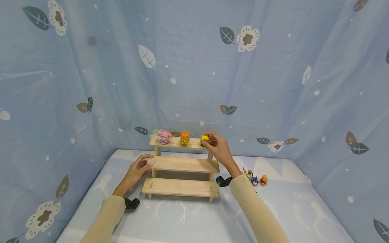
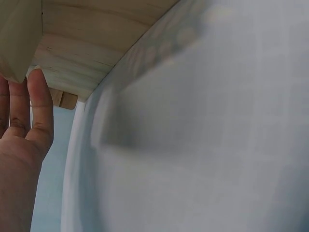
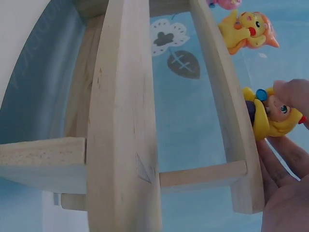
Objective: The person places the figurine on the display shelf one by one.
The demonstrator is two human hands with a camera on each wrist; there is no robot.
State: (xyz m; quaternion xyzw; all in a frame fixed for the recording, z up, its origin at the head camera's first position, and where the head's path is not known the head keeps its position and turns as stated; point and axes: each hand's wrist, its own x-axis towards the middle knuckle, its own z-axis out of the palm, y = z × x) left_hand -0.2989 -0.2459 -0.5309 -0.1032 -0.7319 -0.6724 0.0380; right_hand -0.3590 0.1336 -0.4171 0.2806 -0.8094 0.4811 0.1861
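1. The right hand (image 1: 219, 147) pinches a yellow-haired figurine (image 3: 276, 116) between thumb and fingers, at the right end of the top shelf (image 1: 174, 142). The figurine's lower part is at the shelf's upper face; whether it bears its weight there, I cannot tell.
2. The left hand (image 1: 136, 172) grips the left end of the middle shelf (image 1: 183, 164), its fingertips against the wood.
3. An orange-and-yellow figurine (image 1: 184, 138) stands upright near the middle of the top shelf.
4. A pink figurine (image 1: 164, 137) stands close to that shelf's left end.
5. The bottom shelf (image 1: 182, 187) is nearest to the tabletop's front edge; all three shelves belong to one stepped wooden stand on the tabletop (image 1: 170, 224).
6. Between the stand and the tabletop's right edge, nearer the back edge, sit a red-and-orange figurine (image 1: 263, 180), a bluish-purple figurine (image 1: 254, 181) and others partly hidden by the right sleeve (image 1: 252, 206).
7. A blue patterned cloth (image 1: 194, 67) hangs behind the tabletop's back edge.
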